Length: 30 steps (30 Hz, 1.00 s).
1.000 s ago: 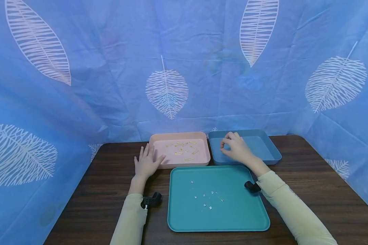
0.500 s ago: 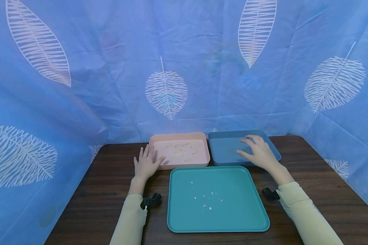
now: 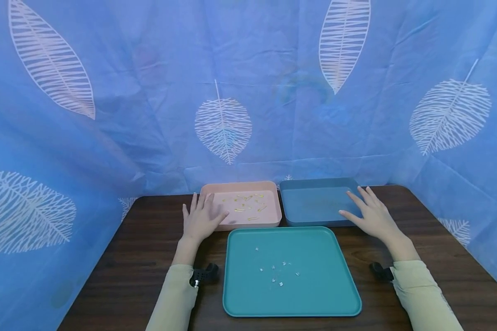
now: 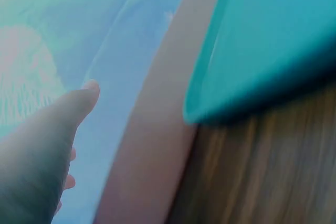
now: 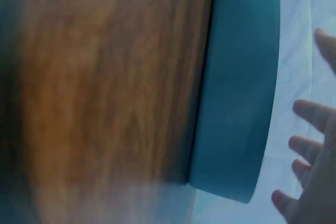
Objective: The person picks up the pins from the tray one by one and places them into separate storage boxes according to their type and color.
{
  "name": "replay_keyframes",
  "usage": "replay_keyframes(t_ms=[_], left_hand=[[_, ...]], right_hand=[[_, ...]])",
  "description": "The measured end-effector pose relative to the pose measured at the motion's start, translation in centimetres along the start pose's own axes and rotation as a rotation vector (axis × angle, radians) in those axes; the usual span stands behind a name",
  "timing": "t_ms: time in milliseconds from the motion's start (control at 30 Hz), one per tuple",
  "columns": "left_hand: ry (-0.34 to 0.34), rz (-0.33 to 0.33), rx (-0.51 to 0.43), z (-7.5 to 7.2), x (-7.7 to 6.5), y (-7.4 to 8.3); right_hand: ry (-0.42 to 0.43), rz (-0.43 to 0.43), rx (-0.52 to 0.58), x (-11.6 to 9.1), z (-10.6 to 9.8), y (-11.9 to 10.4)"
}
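Observation:
My left hand (image 3: 200, 221) is spread at the left front corner of the pink tray (image 3: 254, 225), its fingers overlapping the rim and holding nothing. Small gold, pin-like pieces (image 3: 240, 210) lie scattered in that tray. In the left wrist view the thumb (image 4: 79, 103) points up beside the tray's wall (image 4: 152, 145). My right hand (image 3: 377, 218), fingers apart and nothing in it, hovers at the right front corner of the blue tray (image 3: 314, 208). Its fingers (image 5: 312, 114) show beside the tray's wall (image 5: 236, 87) in the right wrist view.
In front of the two trays lies a flat teal tray (image 3: 314, 257) with several tiny clear pieces (image 3: 280, 284) on it. All stand on a dark wooden table (image 3: 136, 257). A blue leaf-patterned cloth (image 3: 273, 115) hangs behind and at both sides.
The right hand has moved right, from over the blue tray to its right corner, and its finger-to-thumb pinch has spread. The left hand has stayed at the pink tray.

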<state>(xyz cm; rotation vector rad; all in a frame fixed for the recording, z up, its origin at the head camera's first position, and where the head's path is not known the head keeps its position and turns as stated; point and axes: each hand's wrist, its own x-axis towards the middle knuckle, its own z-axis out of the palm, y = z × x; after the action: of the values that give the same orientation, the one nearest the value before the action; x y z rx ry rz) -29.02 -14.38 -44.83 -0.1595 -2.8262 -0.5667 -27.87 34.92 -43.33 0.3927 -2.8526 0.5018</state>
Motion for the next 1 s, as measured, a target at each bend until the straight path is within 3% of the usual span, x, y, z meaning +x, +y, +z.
replay_keyframes(t_ms=[133,333,400,500,700,1000], left_hand=[[0.042,0.097,0.035,-0.3,-0.1,2.0],[0.113,0.348,0.018,-0.6,-0.7,5.0],[0.107,0.421,0.014,-0.6,-0.9,5.7],[0.04,0.482,0.036,-0.5,-1.3,6.8],[-0.175,0.522,0.124,-0.1,-1.9,8.2],[-0.345,0.584,0.177,1.0,-2.5,8.5]], right_hand=[[-0.061,0.046,0.025,-0.1,-0.1,0.8],[-0.114,0.086,0.031,-0.1,-0.1,2.0],[-0.128,0.091,0.031,-0.2,0.0,2.3],[-0.146,0.098,0.041,-0.4,-0.1,2.7],[-0.191,0.108,0.062,-0.6,-0.3,3.0],[-0.244,0.121,0.086,-0.6,-0.1,3.1]])
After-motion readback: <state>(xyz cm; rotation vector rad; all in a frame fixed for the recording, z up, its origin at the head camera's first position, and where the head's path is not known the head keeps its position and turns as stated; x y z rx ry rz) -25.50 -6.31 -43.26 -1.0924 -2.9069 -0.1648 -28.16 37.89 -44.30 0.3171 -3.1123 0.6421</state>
